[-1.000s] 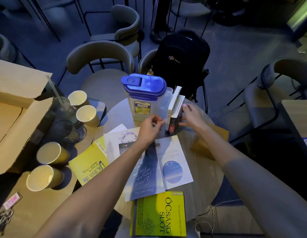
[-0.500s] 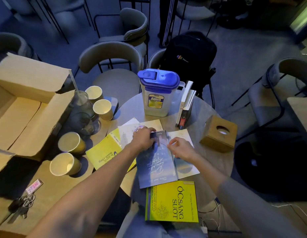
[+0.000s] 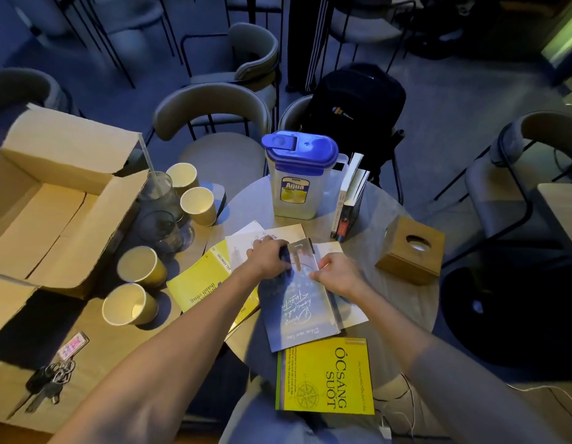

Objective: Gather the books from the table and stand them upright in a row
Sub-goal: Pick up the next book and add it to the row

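Both hands are on the far end of the blue book, ready to lift it.

Left hand (image 3: 267, 256) grips the blue book (image 3: 299, 302) at its far left corner, fingers curled over the edge. Right hand (image 3: 337, 275) pinches its far right edge. The book lies flat in the middle of the counter (image 3: 246, 203), on top of some white papers (image 3: 352, 310). Its long side runs from me toward the far edge, so the near end points at my body. Two books already stand up (image 3: 350, 201) at the far edge, beside the blue-lid jug (image 3: 299, 174), a bit to the right of my hands. I think I must tip the book up and carry it that way; my right hand is nearer the row. Two yellow books still lie flat: one (image 3: 207, 280) at the left edge, one (image 3: 326, 376) at the near edge.
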### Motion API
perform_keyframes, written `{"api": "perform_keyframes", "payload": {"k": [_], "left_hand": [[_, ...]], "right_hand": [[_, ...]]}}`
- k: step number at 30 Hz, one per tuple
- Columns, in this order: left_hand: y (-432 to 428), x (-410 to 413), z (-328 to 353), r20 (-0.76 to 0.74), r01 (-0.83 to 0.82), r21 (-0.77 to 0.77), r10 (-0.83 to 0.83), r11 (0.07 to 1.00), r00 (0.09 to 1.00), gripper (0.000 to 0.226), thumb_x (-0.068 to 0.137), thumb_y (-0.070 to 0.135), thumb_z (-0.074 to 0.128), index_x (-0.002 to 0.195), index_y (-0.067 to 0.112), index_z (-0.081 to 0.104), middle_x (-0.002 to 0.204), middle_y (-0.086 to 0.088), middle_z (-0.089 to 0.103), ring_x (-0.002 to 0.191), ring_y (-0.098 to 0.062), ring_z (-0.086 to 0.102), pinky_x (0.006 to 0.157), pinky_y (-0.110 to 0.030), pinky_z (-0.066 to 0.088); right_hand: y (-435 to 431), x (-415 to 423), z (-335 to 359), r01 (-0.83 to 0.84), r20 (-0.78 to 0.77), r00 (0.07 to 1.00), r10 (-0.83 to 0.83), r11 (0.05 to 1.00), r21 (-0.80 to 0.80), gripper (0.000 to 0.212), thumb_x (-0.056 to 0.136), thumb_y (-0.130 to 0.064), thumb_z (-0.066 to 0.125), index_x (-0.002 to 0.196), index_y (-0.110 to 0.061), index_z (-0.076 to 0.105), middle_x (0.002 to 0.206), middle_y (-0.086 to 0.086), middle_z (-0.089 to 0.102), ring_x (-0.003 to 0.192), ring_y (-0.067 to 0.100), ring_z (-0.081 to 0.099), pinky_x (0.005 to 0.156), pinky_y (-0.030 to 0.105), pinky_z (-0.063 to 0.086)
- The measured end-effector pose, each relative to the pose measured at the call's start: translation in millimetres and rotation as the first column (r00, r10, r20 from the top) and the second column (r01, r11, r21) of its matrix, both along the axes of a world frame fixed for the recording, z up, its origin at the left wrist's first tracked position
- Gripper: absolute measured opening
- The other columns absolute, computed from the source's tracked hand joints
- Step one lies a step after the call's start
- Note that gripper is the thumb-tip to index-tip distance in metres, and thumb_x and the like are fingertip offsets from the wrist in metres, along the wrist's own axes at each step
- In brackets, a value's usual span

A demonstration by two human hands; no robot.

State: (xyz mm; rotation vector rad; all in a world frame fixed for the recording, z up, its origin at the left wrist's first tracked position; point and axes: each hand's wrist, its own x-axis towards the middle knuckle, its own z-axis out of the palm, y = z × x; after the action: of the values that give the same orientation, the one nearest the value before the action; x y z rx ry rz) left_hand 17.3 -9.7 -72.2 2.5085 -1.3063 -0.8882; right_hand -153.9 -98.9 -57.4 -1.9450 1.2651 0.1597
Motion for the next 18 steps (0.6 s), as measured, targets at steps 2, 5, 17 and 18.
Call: {"api": "perform_keyframes", "payload": {"k": [2, 5, 17, 18], "left_hand": [[-0.1, 2.0, 3.0, -0.063, -0.024, -0.036, 0.021, 0.999, 0.998, 0.046, 0.091, 0.033, 0.068, 0.134, 0.020, 0.058, 0.136, -0.014, 0.054, 0.127, -0.038, 0.049, 0.103, -0.046, 0.044], [1.1, 4.1, 9.9, -0.226, -0.080, -0.129, 0.049, 0.989, 0.973, 0.042, 0.094, 0.017, 0.067, 0.133, 0.011, 0.054, 0.134, -0.014, 0.057, 0.125, -0.033, 0.055, 0.105, -0.041, 0.047], [26.4, 41.9, 55.0, -0.537, -0.085, -0.417, -0.169, 0.905, 0.827, 0.023, 0.092, 0.012, 0.069, 0.104, 0.014, 0.049, 0.096, 0.001, 0.063, 0.088, -0.012, 0.061, 0.075, -0.025, 0.054], [31.7, 44.0, 52.3, -0.590, -0.151, -0.417, -0.141, 0.896, 0.795, 0.022, 0.093, 0.011, 0.067, 0.104, 0.013, 0.049, 0.095, 0.001, 0.061, 0.088, -0.011, 0.061, 0.074, -0.025, 0.055]], "right_hand": [[-2.0, 0.6, 10.3, -0.056, 0.007, 0.998, 0.056, 0.998, -0.009, 0.025, 0.082, -0.031, 0.079, 0.097, -0.015, 0.068, 0.103, 0.005, 0.068, 0.096, 0.023, 0.064, 0.072, 0.034, 0.050], [-4.0, 4.6, 25.9, -0.160, 0.041, 0.987, 0.158, 0.986, 0.041, 0.017, 0.083, -0.022, 0.077, 0.087, -0.009, 0.066, 0.087, 0.010, 0.069, 0.081, 0.025, 0.070, 0.072, 0.043, 0.061], [-21.4, 27.7, 93.2, -0.485, 0.116, 0.865, 0.488, 0.873, -0.057, 0.025, 0.082, -0.034, 0.074, 0.104, -0.021, 0.076, 0.094, -0.003, 0.078, 0.083, 0.012, 0.075, 0.078, 0.036, 0.063], [-24.0, 26.8, 95.8, -0.460, 0.134, 0.876, 0.462, 0.886, -0.048, 0.025, 0.082, -0.035, 0.075, 0.102, -0.021, 0.076, 0.093, -0.005, 0.079, 0.083, 0.009, 0.075, 0.079, 0.035, 0.064]]}}
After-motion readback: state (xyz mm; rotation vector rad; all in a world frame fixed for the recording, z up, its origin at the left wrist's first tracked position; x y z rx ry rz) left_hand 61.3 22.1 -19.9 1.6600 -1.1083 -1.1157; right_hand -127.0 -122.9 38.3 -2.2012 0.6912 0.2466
